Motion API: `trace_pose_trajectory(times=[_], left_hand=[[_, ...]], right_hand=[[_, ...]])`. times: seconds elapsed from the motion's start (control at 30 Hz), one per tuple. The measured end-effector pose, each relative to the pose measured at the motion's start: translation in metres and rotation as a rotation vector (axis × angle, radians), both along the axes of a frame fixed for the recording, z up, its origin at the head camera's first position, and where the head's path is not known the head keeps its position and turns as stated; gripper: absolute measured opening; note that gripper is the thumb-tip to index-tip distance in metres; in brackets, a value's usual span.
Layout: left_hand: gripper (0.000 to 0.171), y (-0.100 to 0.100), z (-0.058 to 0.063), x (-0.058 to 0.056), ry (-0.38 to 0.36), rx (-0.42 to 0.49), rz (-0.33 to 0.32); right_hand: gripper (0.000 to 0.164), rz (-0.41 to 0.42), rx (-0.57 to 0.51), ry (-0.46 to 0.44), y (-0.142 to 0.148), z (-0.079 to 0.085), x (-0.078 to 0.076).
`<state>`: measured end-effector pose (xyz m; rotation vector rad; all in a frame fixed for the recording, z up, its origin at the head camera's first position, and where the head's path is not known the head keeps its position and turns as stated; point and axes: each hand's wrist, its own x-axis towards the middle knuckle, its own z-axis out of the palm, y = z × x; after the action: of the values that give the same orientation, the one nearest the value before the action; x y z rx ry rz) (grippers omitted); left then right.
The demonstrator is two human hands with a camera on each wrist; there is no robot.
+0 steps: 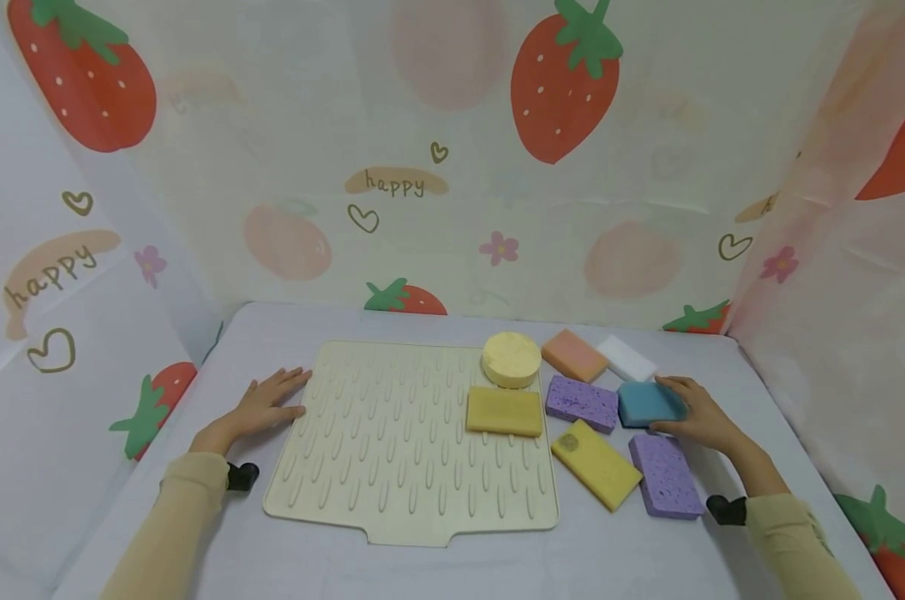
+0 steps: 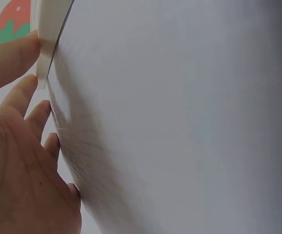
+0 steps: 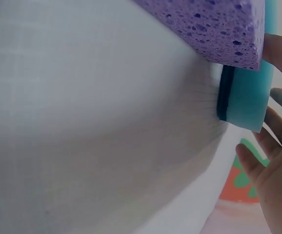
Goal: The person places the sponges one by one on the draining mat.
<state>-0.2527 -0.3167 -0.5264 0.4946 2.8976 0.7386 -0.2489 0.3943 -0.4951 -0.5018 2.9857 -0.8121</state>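
A cream ridged mat (image 1: 392, 467) lies on the white table. At its left edge my left hand (image 1: 267, 402) rests with spread fingers; in the left wrist view, thumb and a fingertip touch the mat's edge (image 2: 47, 48). On the right, my right hand (image 1: 696, 412) holds a blue sponge (image 1: 647, 404) at its right end, thumb on the near side and fingers on the far side. The blue sponge (image 3: 248, 97) has a dark bottom layer and stays on the table. A purple sponge (image 1: 666, 477) lies just in front of it, another purple sponge (image 1: 582, 403) to its left.
A round yellow sponge (image 1: 511, 360) and a yellow rectangular sponge (image 1: 503, 412) sit on the mat's right side. Beside it lie an orange sponge (image 1: 574, 355), a white sponge (image 1: 627, 358) and a yellow sponge with a dark round mark (image 1: 597, 467). Strawberry-printed cloth walls (image 1: 452, 233) surround the table.
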Motion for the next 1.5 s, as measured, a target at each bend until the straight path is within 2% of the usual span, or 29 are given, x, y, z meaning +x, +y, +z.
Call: trace_pose_trajectory(times=[0.43,0.77,1.23,1.5], left_hand=[[0.068,0.000,0.000,-0.001,0.000,0.006,0.002],[0.068,0.001,-0.001,0.001,0.000,0.012,0.003],[0.068,0.001,0.001,0.000,-0.004,-0.006,0.005],[0.068,0.002,0.001,0.001,-0.001,0.001,0.013]], right_hand=[[0.081,-0.058,0.015,0.001,0.003,0.001,0.005],[0.081,-0.063,-0.024,0.056,-0.004,0.015,0.011],[0.078,-0.047,-0.051,0.155,-0.026,0.022,0.015],[0.079,-0.031,-0.045,0.136,-0.047,0.030,0.020]])
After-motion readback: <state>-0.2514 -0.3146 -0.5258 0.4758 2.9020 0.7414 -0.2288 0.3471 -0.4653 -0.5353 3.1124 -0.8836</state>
